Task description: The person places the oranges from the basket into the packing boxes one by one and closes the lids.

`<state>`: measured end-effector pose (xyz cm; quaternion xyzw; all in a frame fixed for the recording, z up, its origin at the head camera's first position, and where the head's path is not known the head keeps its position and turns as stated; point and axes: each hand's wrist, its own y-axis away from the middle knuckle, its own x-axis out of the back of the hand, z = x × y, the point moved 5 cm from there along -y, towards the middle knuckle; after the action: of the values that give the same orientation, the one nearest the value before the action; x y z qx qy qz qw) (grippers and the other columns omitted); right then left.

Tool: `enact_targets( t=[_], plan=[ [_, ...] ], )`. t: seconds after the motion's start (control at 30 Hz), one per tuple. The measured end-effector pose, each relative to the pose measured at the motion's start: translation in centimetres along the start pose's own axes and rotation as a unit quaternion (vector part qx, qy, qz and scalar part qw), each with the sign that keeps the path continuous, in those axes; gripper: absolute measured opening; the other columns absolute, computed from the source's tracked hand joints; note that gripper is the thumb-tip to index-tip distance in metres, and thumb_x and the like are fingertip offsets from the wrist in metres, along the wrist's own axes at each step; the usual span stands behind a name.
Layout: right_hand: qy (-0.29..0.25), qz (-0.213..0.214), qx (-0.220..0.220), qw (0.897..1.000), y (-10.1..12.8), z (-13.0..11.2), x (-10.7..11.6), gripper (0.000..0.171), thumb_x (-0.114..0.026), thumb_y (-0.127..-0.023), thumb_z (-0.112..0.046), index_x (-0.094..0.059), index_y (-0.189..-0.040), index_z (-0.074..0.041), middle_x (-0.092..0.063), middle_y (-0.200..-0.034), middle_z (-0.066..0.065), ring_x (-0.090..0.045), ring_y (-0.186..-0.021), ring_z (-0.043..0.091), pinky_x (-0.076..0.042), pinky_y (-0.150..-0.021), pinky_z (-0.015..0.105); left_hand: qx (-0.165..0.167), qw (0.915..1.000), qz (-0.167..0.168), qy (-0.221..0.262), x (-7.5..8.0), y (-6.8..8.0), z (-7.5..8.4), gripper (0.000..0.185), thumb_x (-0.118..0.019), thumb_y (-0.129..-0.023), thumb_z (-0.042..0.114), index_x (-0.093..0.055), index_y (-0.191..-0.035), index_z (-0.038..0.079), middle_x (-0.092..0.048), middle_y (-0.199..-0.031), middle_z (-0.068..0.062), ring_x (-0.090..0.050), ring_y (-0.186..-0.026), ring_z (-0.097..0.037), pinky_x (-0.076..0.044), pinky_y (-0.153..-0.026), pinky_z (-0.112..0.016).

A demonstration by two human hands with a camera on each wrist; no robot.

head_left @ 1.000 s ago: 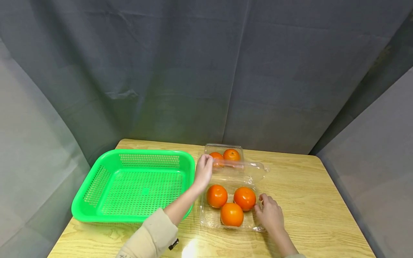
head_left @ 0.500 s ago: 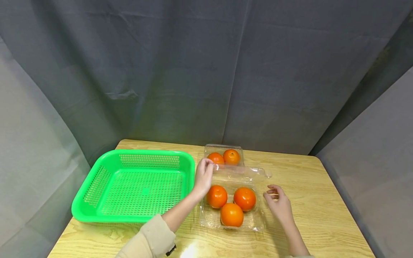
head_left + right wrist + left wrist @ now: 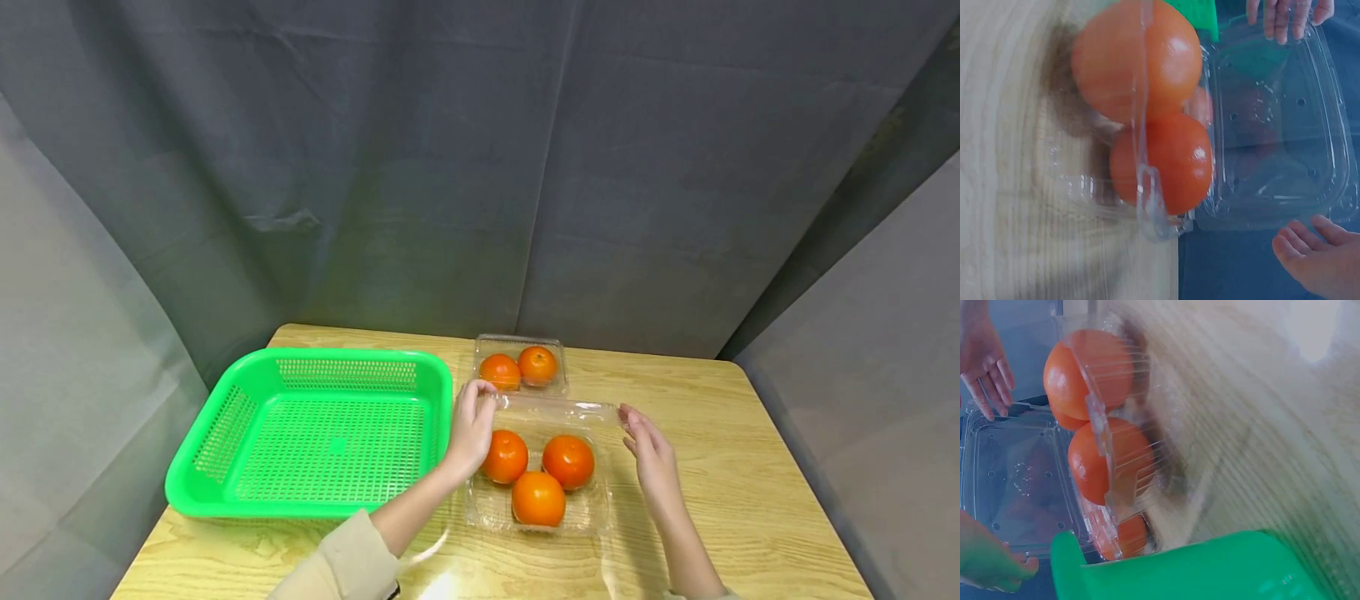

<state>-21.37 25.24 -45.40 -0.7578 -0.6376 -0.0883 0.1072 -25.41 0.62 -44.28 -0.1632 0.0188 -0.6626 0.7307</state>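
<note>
A clear plastic clamshell box [image 3: 487, 518] stands on the table with several orange round fruits [image 3: 539, 499] in its base. They look like oranges or mandarins. Its lid [image 3: 1260, 125] is raised at the far side. At the lid's left edge is my left hand [image 3: 471, 429], the fingers fairly straight and the fingertips against the rim in the right wrist view. My right hand [image 3: 655, 457] is by the lid's right corner, fingers extended. Whether those fingertips touch the rim is hard to tell. In the left wrist view, the right hand's fingers [image 3: 988, 381] appear straight and slightly spread.
A green plastic basket [image 3: 307, 508] with perforated walls stands to the left of the box. Behind the lid is a second clear box [image 3: 480, 343] with orange fruits [image 3: 537, 365]. Grey cloth [image 3: 420, 167] hangs beyond the table's back edge.
My right hand has left the box's front right corner and moved up and away to the lid's right corner. My left hand and the lid's edge have come slightly lower and nearer.
</note>
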Motion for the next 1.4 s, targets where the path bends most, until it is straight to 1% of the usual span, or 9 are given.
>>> enact_targets(
  t=[0.13,0.23,0.37,0.47,0.57,0.7,0.93,1.23,1.4],
  plan=[
    [0.027,0.016,0.007,0.999,0.2,0.2,-0.5,0.051,-0.032,-0.099,-0.034,-0.043,-0.131,0.004,-0.044,-0.135,0.018,-0.042,-0.12,0.022,-0.035,-0.085,0.004,-0.009,0.9999,-0.009,0.0,0.1,0.7,-0.3,0.02,-0.043,-0.082,0.005,-0.052,-0.1,-0.001,-0.051,-0.103,-0.014,-0.046,-0.099,-0.026,-0.036,-0.091,-0.043],
    [0.046,0.023,0.003,0.999,0.5,0.6,-0.6,0.051,-0.034,-0.098,-0.037,-0.044,-0.132,0.001,-0.044,-0.135,0.017,-0.041,-0.122,0.027,-0.036,-0.098,0.021,-0.011,0.9998,-0.016,0.0,0.0,1.2,-0.6,0.021,-0.045,-0.08,0.006,-0.052,-0.1,0.002,-0.051,-0.106,-0.013,-0.045,-0.097,-0.026,-0.035,-0.09,-0.045],
    [0.053,0.032,-0.001,0.998,1.1,1.3,-0.8,0.051,-0.038,-0.097,-0.038,-0.043,-0.132,-0.002,-0.044,-0.136,0.015,-0.04,-0.124,0.029,-0.032,-0.103,0.04,-0.023,0.9994,-0.022,-0.011,0.1,2.0,-1.0,0.023,-0.047,-0.079,0.007,-0.052,-0.101,0.004,-0.051,-0.105,-0.011,-0.044,-0.095,-0.024,-0.035,-0.086,-0.042],
    [0.055,0.051,-0.003,0.997,1.6,1.7,-0.9,0.05,-0.04,-0.096,-0.036,-0.045,-0.132,-0.002,-0.047,-0.134,0.012,-0.046,-0.118,0.019,-0.037,-0.096,0.019,-0.042,0.9985,-0.025,-0.023,0.1,2.6,-1.2,0.024,-0.048,-0.078,0.006,-0.052,-0.102,0.004,-0.052,-0.103,-0.01,-0.044,-0.097,-0.024,-0.035,-0.086,-0.041],
    [0.05,0.068,-0.001,0.996,2.0,2.1,-1.0,0.048,-0.043,-0.096,-0.034,-0.046,-0.131,-0.002,-0.05,-0.131,0.011,-0.049,-0.107,0.002,-0.033,-0.084,0.003,-0.061,0.9973,-0.028,-0.028,0.1,3.1,-1.4,0.027,-0.048,-0.076,0.005,-0.051,-0.103,0.0,-0.052,-0.103,-0.011,-0.045,-0.098,-0.025,-0.035,-0.085,-0.04],
    [0.022,0.083,0.008,0.996,2.6,2.6,-1.2,0.044,-0.046,-0.095,-0.028,-0.047,-0.129,0.0,-0.05,-0.13,0.012,-0.046,-0.1,-0.01,-0.035,-0.083,0.002,-0.089,0.9952,-0.023,-0.033,0.2,3.7,-1.7,0.029,-0.048,-0.074,0.002,-0.052,-0.102,-0.001,-0.053,-0.102,-0.011,-0.046,-0.096,-0.027,-0.036,-0.084,-0.038],
    [-0.008,0.101,0.035,0.994,3.6,3.2,-1.6,0.037,-0.048,-0.095,-0.017,-0.049,-0.127,0.003,-0.051,-0.129,0.014,-0.047,-0.109,-0.004,-0.037,-0.085,0.004,-0.132,0.99,-0.023,-0.045,0.2,4.9,-2.3,0.028,-0.051,-0.071,0.001,-0.051,-0.099,0.002,-0.052,-0.105,-0.013,-0.045,-0.106,-0.024,-0.036,-0.091,-0.041],
    [-0.032,0.109,0.058,0.992,4.8,4.6,-2.0,0.034,-0.05,-0.093,-0.007,-0.05,-0.125,0.003,-0.051,-0.127,0.017,-0.053,-0.098,-0.007,-0.041,-0.081,0.007,-0.181,0.9799,-0.035,-0.076,0.3,6.5,-3.5,0.027,-0.055,-0.068,0.004,-0.053,-0.095,0.0,-0.053,-0.109,-0.014,-0.046,-0.106,-0.024,-0.038,-0.091,-0.041],
    [-0.04,0.112,0.068,0.991,5.5,5.8,-2.1,0.034,-0.052,-0.091,-0.006,-0.052,-0.125,0.0,-0.052,-0.128,0.015,-0.05,-0.11,0.0,-0.039,-0.088,0.009,-0.189,0.9771,-0.046,-0.087,0.4,7.4,-4.4,0.029,-0.058,-0.068,0.004,-0.053,-0.097,0.002,-0.052,-0.113,-0.012,-0.046,-0.11,-0.025,-0.039,-0.093,-0.044]
  ],
)
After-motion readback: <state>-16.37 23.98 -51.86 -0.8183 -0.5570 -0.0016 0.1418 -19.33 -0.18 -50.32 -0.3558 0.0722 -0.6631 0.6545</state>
